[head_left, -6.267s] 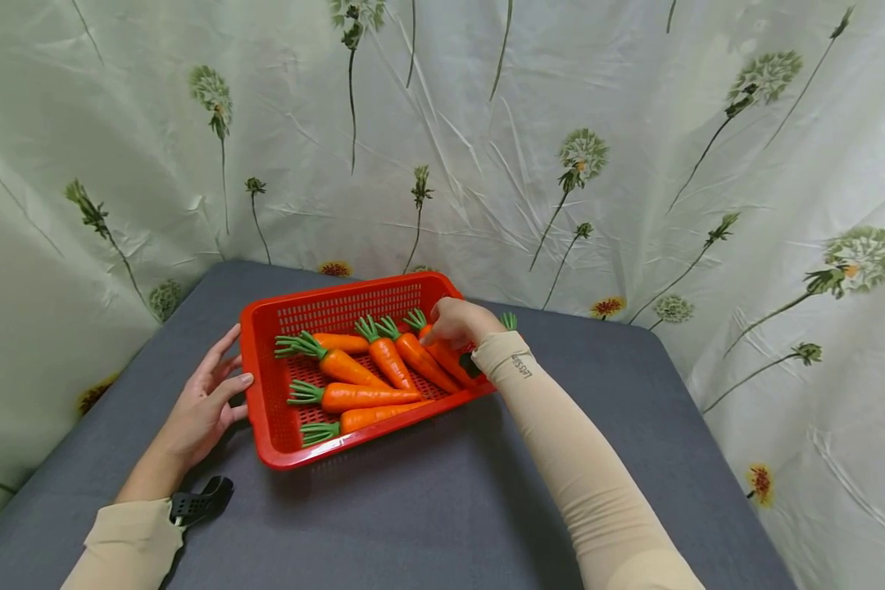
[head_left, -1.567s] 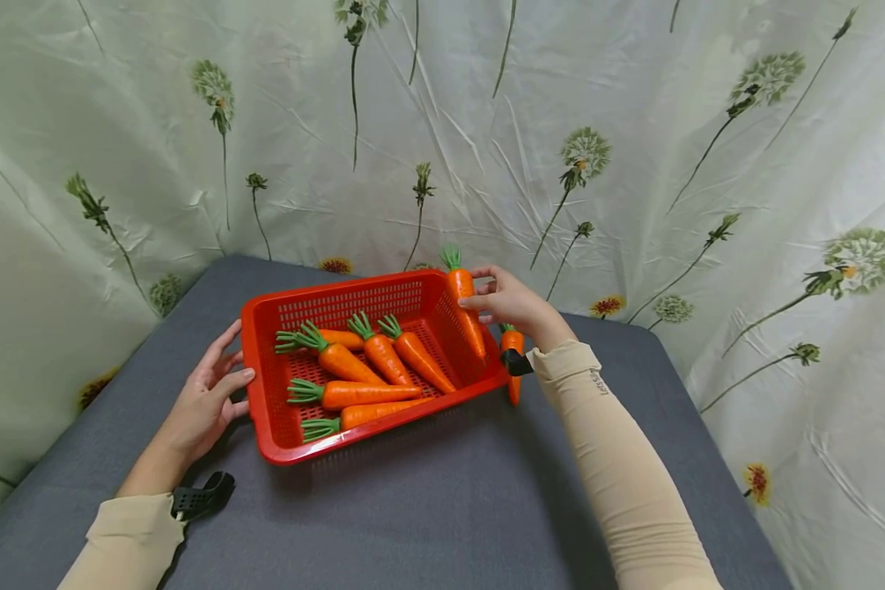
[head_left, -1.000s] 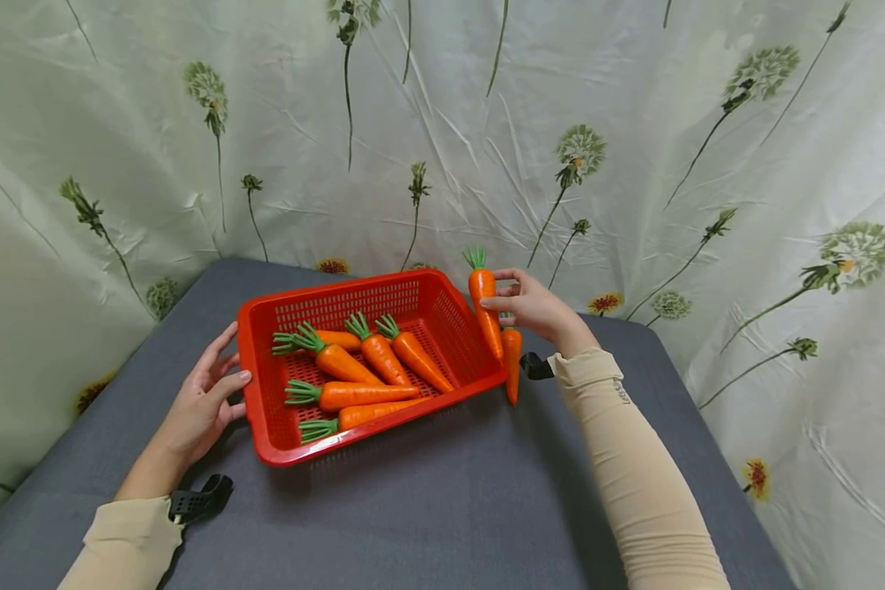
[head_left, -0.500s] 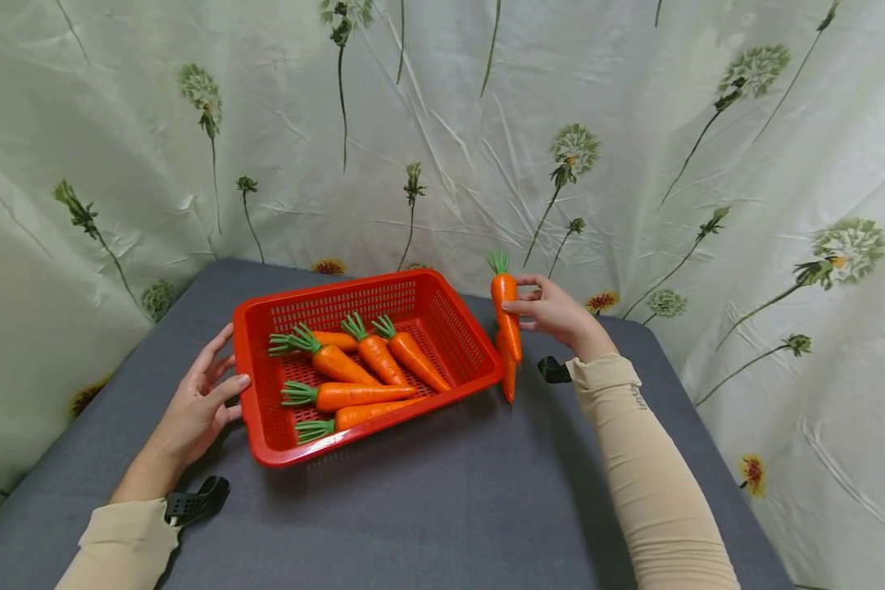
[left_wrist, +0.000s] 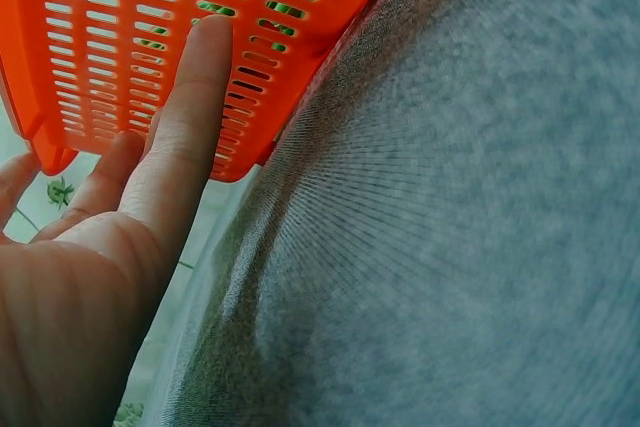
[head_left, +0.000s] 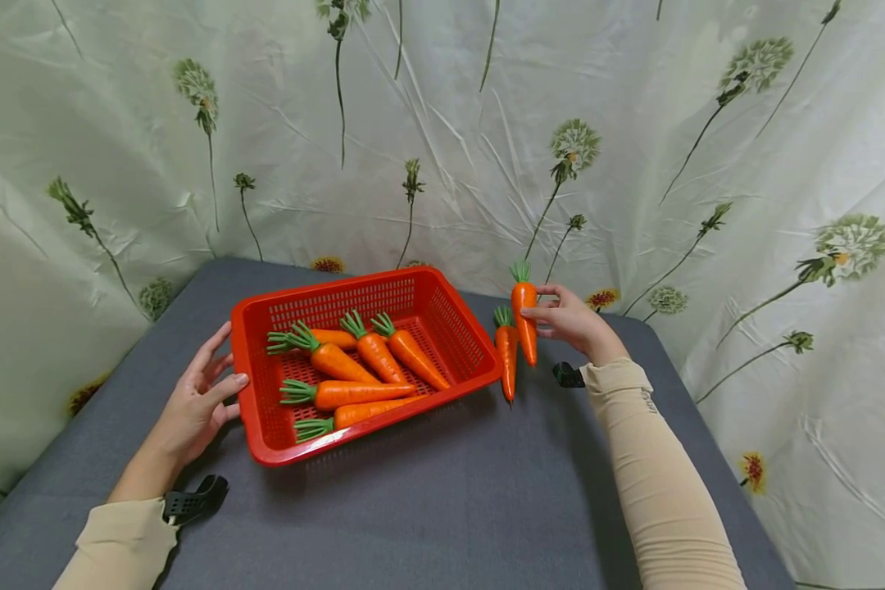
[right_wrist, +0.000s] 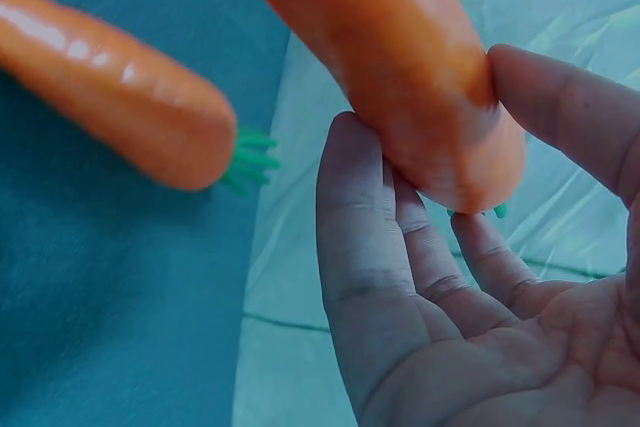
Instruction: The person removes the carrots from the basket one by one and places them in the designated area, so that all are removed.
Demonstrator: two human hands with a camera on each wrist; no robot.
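My right hand point(head_left: 577, 321) pinches an orange carrot point(head_left: 524, 319) with a green top between thumb and fingers. That carrot is held upright, slightly tilted, above the table to the right of the red basket point(head_left: 372, 438). In the right wrist view the fingertips press on both sides of the carrot point(right_wrist: 400, 67) near its green end. A second carrot point(head_left: 507, 360) lies on the table between the basket and my right hand. My left hand point(head_left: 192, 414) rests with fairly straight fingers against the basket's left end; in the left wrist view a digit touches the slotted wall point(left_wrist: 120, 67).
Several carrots point(head_left: 339, 360) lie in the left and middle of the basket; its right part shows bare slotted floor. The grey cloth table point(head_left: 428, 508) ends at a flower-patterned curtain point(head_left: 472, 147) behind. Black wrist straps point(head_left: 195, 500) sit on both wrists.
The right hand reached into the basket, took out a carrot, and carried it right over the rim, past the carrot on the table. The left hand has stayed at the basket's left end.
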